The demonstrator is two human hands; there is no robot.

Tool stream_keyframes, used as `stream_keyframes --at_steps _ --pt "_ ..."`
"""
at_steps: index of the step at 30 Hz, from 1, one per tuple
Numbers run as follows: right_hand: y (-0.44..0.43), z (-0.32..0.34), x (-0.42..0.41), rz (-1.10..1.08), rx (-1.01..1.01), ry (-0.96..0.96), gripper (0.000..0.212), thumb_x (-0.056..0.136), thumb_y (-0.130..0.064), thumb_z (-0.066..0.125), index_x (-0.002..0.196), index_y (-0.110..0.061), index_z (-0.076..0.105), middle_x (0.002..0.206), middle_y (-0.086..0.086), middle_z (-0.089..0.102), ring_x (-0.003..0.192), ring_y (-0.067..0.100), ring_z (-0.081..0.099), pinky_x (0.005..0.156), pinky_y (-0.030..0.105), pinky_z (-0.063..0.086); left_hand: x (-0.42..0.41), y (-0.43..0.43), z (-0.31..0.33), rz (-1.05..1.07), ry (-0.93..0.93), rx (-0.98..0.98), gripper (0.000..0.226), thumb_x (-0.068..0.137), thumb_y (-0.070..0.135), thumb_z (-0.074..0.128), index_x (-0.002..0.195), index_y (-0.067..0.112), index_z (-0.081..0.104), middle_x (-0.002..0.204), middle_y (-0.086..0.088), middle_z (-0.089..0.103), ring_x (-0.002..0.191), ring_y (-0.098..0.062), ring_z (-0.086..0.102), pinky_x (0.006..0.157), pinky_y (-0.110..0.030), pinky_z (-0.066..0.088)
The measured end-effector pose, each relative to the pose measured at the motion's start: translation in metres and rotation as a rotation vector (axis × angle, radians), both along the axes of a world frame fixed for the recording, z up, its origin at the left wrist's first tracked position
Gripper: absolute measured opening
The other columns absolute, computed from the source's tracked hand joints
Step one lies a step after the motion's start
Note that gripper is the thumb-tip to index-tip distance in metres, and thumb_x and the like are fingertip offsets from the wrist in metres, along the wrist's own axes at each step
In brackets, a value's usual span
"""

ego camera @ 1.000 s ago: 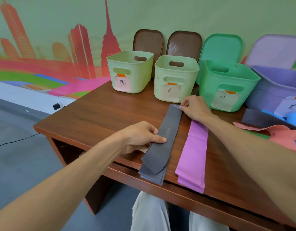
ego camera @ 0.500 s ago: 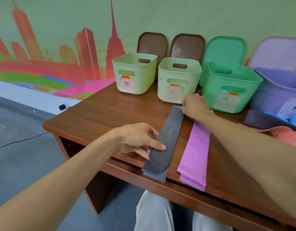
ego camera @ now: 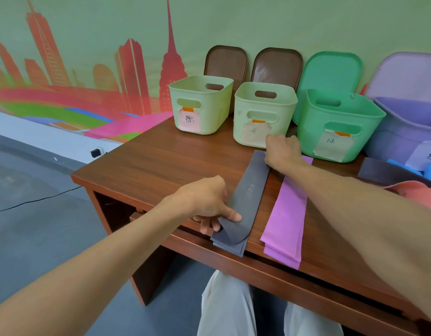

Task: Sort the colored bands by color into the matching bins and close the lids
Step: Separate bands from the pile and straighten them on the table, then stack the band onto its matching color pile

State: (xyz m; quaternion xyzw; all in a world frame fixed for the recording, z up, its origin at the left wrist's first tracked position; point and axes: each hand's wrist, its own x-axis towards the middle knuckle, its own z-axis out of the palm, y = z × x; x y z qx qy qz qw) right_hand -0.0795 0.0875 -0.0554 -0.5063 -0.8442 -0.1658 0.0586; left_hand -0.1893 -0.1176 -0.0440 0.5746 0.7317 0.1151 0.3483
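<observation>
item: grey band (ego camera: 249,194), lying lengthwise on the table (ego camera: 161,163) between my two hands. my left hand (ego camera: 208,202) grips its near end, thumb clamped on top and fingers (ego camera: 204,226) curled underneath. a second ago that thumb pressed the end flat; now the top layer is lifted and rolled into a loose fold over the table's edge, with the lower layers flat beneath. my right hand (ego camera: 282,152) has stayed at the far end, over the band's right corner. its fingers bend down out of sight, so i cannot tell whether they pinch the band or only press it. item: pink band (ego camera: 286,214), just right of my left thumb and passing under my right wrist, unmoved, its near end hanging off the edge. item: second pale green bin (ego camera: 264,110), just beyond my right fingers, open, paper label on its front. item: first pale green bin (ego camera: 201,104), beyond my left hand, open. item: green bin (ego camera: 338,122) and purple bin (ego camera: 403,132), right of my right hand, lids (ego camera: 330,71) propped against the wall behind them. item: loose bands far right of my right forearm, one dark grey (ego camera: 384,172), one salmon (ego camera: 415,192), one blue (ego camera: 430,171), as before.
</observation>
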Motion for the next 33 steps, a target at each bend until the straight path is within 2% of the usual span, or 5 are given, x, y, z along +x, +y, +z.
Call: stream_keyframes --at_steps 9,17,24,29,33 --pt "-0.002 -0.004 0.005 0.175 -0.040 0.128 0.018 0.084 -0.005 0.057 0.100 -0.011 0.060 0.111 0.012 0.054 0.095 0.033 0.057 0.071 0.036 0.042 -0.006 -0.006 -0.011 -0.270 0.154 0.431 0.016 0.076 0.032 0.077 0.076 0.024 0.063 0.060 0.013 0.051 0.057 -0.002 0.048 0.056 -0.018 0.036" --pt "-0.012 0.005 0.017 0.269 -0.246 0.194 0.034 0.092 -0.029 0.049 0.058 -0.026 0.052 0.077 -0.001 0.060 0.078 0.021 0.052 0.073 0.030 0.039 -0.014 -0.016 0.000 -0.290 -0.060 0.305 0.023 0.086 0.042 0.063 0.088 0.022 0.073 0.075 0.007 0.064 0.062 0.001 0.051 0.063 -0.011 0.040" --pt "-0.025 0.004 0.013 0.210 -0.215 0.099 0.040 0.097 -0.043 0.039 0.067 -0.023 0.055 0.084 0.003 0.059 0.089 0.025 0.052 0.089 0.040 0.033 -0.018 -0.035 0.002 -0.388 -0.007 0.268 0.021 0.076 0.041 0.074 0.095 0.032 0.073 0.104 0.006 0.055 0.084 -0.006 0.052 0.072 -0.011 0.041" --pt "-0.022 0.013 0.024 0.189 -0.397 0.215 0.027 0.095 -0.026 0.046 0.117 -0.020 0.061 0.122 0.003 0.062 0.118 0.025 0.051 0.100 0.039 0.035 -0.005 -0.026 0.005 -0.354 0.124 0.267 0.019 0.086 0.041 0.063 0.089 0.025 0.074 0.096 0.003 0.059 0.074 -0.001 0.050 0.068 -0.013 0.038" --pt "-0.014 0.029 0.056 0.257 -0.390 0.358 0.027 0.093 -0.011 0.051 0.116 -0.012 0.066 0.122 0.007 0.064 0.113 0.022 0.056 0.092 0.026 0.039 0.009 -0.006 0.012 -0.316 0.177 0.430 0.021 0.087 0.039 0.063 0.080 0.021 0.071 0.077 0.008 0.066 0.064 0.000 0.051 0.061 -0.014 0.040"
